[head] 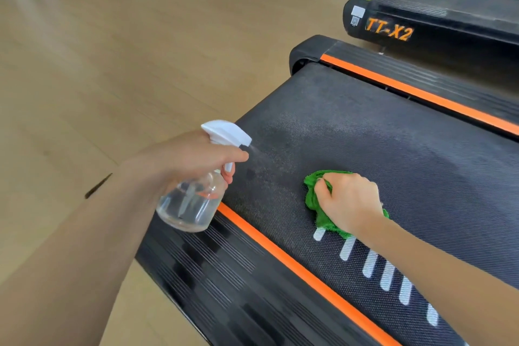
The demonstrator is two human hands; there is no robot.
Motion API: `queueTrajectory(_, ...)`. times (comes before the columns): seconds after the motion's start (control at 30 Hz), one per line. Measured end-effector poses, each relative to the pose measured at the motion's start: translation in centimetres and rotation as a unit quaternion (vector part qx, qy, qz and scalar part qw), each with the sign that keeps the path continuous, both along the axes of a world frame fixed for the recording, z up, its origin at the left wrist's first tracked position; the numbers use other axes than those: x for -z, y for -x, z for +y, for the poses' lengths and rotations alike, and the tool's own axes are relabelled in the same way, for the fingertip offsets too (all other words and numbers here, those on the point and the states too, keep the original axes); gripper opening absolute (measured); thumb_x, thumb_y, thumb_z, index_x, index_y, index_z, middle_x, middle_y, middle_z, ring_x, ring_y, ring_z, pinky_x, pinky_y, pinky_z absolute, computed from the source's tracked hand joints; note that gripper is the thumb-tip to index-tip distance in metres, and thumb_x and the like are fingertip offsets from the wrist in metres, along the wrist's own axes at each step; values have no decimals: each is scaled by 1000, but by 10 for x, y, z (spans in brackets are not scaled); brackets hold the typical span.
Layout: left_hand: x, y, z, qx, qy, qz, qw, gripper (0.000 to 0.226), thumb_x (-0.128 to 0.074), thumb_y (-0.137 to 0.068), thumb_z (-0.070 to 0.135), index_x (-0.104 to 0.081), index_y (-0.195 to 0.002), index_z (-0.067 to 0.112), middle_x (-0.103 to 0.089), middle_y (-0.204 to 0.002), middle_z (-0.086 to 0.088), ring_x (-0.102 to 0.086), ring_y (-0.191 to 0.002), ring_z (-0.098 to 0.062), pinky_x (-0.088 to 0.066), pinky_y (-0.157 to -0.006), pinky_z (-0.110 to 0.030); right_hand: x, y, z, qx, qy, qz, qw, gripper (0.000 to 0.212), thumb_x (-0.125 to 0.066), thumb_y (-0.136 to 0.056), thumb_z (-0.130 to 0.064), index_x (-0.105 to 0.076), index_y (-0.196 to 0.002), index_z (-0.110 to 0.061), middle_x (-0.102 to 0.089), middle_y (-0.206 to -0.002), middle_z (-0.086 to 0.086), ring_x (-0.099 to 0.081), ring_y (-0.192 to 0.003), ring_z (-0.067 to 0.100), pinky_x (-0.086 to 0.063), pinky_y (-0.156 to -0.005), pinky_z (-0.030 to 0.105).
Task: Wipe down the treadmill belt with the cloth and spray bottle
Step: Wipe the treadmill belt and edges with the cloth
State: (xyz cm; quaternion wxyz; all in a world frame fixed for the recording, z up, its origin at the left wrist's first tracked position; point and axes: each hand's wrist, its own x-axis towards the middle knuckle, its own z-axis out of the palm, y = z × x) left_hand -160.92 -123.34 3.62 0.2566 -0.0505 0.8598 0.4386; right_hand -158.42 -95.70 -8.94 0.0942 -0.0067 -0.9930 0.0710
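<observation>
Left hand (191,157) wrapped around clear spray bottle (193,199), finger on trigger, mist over belt (393,149). Right hand (349,201) clutching bunched green cloth (316,199) against belt beside white stripes (368,261). Orange "TT-X2" on neighbouring treadmill (389,32).

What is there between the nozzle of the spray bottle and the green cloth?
Only belt with a fine mist over it, in the head view; nothing else separates the spray bottle from the green cloth.
</observation>
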Motion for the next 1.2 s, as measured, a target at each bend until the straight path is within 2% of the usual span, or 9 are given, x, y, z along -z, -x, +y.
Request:
queueTrajectory(0.1, 2, -7, 2, -11, 11, 22, 1000, 28, -71, -96, 36, -72, -79, 13, -80, -84, -1, -71, -76, -17, -56, -64, -29, -3, -2, -3, 14, 7, -12, 1000, 43, -44, -95, -35, -38, -57, -17, -44, -52, -4, -38, -51, 18, -31, -53, 30)
queueTrajectory(0.17, 1, -12, -1, 9, 31, 27, 999, 27, -69, -97, 39, -73, -83, 17, -81, -90, 2, -72, -79, -17, -56, -70, -30, -5, -2, -4, 26, 9, -22, 999, 42, -42, -95, -35, -38, -58, -17, -45, -54, -3, -40, -53, 20, -34, -55, 31)
queueTrajectory(0.27, 3, -20, -6, -2, 53, 25, 998, 40, -70, -93, 45, -69, -62, 21, -80, -82, 1, -76, -90, -26, -58, -89, -43, -7, -2, -6, 39, 19, -33, 998, 41, -42, -95, -33, -37, -58, -15, -45, -54, -2, -40, -51, 20, -34, -56, 31)
queueTrajectory(0.47, 5, -34, -18, 51, 103, -39, 993, 32, -73, -92, 44, -76, -70, 21, -80, -84, 9, -76, -96, -26, -56, -92, -39, -7, -3, -6, 58, 32, -39, 997, 39, -40, -95, -32, -42, -60, -15, -49, -55, 0, -38, -50, 17, -32, -57, 31)
queueTrajectory(0.57, 4, -39, -27, 43, 101, -46, 993, 35, -73, -93, 40, -73, -67, 17, -79, -78, 6, -78, -80, -17, -56, -84, -35, -9, -4, -7, 60, 44, -50, 996, 39, -39, -95, -33, -41, -60, -16, -51, -56, 0, -44, -52, 20, -37, -58, 31)
queueTrajectory(0.67, 3, -40, -33, 28, 81, -31, 996, 33, -72, -95, 37, -71, -75, 12, -78, -80, 4, -75, -67, -11, -53, -71, -28, -12, -15, -10, 51, 45, -54, 996, 39, -39, -95, -34, -43, -61, -16, -51, -58, -1, -48, -56, 23, -40, -61, 33)
queueTrajectory(0.8, 5, -38, -36, 11, 53, 6, 998, 30, -74, -93, 47, -80, -87, 19, -80, -84, 14, -76, -83, -15, -55, -93, -35, -7, -49, -26, -89, 10, -39, 995, 40, -41, -95, -36, -43, -59, -17, -44, -53, -5, -45, -55, 17, -36, -54, 30)
queueTrajectory(1.0, 22, -19, -24, -120, -86, 83, 986, 33, -74, -82, 62, -78, -84, 29, -81, -90, 10, -68, -80, -13, -52, -74, -31, -1, -26, -39, -288, -34, -2, 957, 38, -38, -91, -35, -32, -55, -22, -31, -48, -8, -36, -47, 16, -28, -46, 26)
queueTrajectory(1.2, 39, -10, -8, -177, -144, 166, 959, 19, -71, -94, 43, -72, -88, 25, -79, -85, 8, -70, -71, -3, -53, -71, -27, -5, 74, -77, -239, -4, 1, 971, 43, -36, -96, -38, -37, -57, -18, -45, -55, -5, -49, -57, 23, -34, -57, 31)
